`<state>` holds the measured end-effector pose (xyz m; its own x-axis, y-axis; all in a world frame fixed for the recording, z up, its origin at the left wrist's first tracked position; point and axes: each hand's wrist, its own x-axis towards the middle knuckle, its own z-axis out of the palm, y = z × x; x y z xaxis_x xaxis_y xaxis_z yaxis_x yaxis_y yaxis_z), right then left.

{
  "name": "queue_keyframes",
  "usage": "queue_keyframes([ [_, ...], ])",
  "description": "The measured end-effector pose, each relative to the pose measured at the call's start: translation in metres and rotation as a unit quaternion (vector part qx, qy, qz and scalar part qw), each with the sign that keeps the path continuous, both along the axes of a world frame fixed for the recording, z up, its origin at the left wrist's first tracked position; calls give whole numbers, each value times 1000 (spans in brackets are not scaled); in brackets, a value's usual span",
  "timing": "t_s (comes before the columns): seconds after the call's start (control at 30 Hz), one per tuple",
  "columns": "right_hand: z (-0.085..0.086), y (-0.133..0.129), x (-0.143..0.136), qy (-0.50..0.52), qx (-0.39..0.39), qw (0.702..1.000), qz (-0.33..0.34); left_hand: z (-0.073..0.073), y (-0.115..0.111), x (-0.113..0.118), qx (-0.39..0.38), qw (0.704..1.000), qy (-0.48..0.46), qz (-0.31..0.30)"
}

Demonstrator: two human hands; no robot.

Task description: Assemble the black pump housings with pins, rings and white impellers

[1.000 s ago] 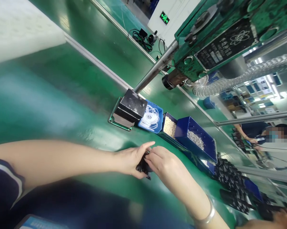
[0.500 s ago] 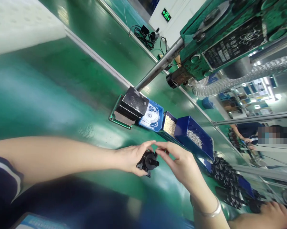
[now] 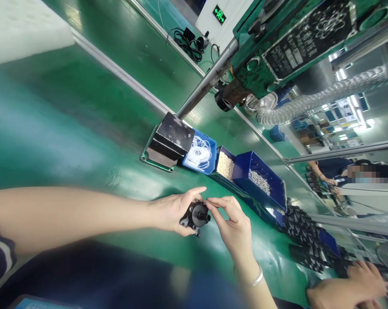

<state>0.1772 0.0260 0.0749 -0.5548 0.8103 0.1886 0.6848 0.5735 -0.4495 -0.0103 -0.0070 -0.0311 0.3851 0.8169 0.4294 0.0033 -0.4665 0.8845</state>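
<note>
My left hand (image 3: 176, 214) is wrapped around a small black pump (image 3: 197, 216), whose round body has a short spout pointing to the right. The thumb of that hand stands up above the pump, free of it. Against the pump's upper right edge, my right hand (image 3: 234, 219) has thumb and forefinger pinched together. Whatever sits between those fingertips is too small to make out. Both hands are over the green tabletop (image 3: 123, 176).
Beyond my hands stand a black block (image 3: 176, 133), a blue tray of white rings (image 3: 200, 152), a bin of beige pieces (image 3: 225, 165) and a blue bin of screws (image 3: 260, 182). A green press (image 3: 277, 56) overhangs. Black parts (image 3: 305, 231) and a co-worker's hand (image 3: 348, 283) are right.
My right hand's fingertips have closed to a tighter pinch at the pump's edge. The thumb of my left hand is now apart from the right fingers. The whole view has shifted slightly.
</note>
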Motion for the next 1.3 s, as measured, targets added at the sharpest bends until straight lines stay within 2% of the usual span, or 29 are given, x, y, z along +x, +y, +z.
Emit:
queue_keyframes([
  [0.17, -3, 2, -1, -62, 112, 986, 107, 1, 0, -1, -11, 1000, 4, -2],
  [0.27, -1, 1, 1, -114, 133, 973, 148, -1, -1, 0, -23, 1000, 8, 3],
  [0.33, 9, 1, 4, -140, 136, 969, 149, -2, -1, 1, -23, 1000, 5, 6],
  [0.43, 34, 15, 13, -114, 173, 975, 82, -3, 0, 1, -7, 1000, 5, 7],
  [0.5, 50, 39, 25, -73, 215, 974, -16, -1, 1, -1, 3, 1000, 18, -1],
  [0.57, 60, 75, 41, -67, 211, 966, -134, 3, 2, -4, 4, 999, 49, -17],
  [0.6, 62, 94, 49, -85, 169, 964, -186, 5, 2, -6, 1, 997, 67, -26],
  [0.67, 59, 131, 65, -119, -15, 960, -254, 8, 2, -8, -6, 995, 96, -35],
  [0.73, 51, 159, 76, -124, -106, 954, -252, 11, 1, -9, -12, 993, 113, -36],
  [0.8, 41, 174, 81, -110, -138, 954, -240, 13, 1, -9, -17, 992, 121, -37],
  [0.93, 27, 176, 83, -54, -147, 958, -240, 13, 1, -8, -23, 991, 123, -44],
  [1.1, 23, 177, 90, 31, -117, 957, -265, 13, 2, -7, -27, 990, 130, -42],
  [1.2, 28, 175, 87, 95, -74, 952, -283, 14, 2, -7, -25, 989, 137, -39],
  [1.3, 45, 147, 71, 147, -32, 948, -282, 14, 1, -8, -20, 990, 139, -34],
])
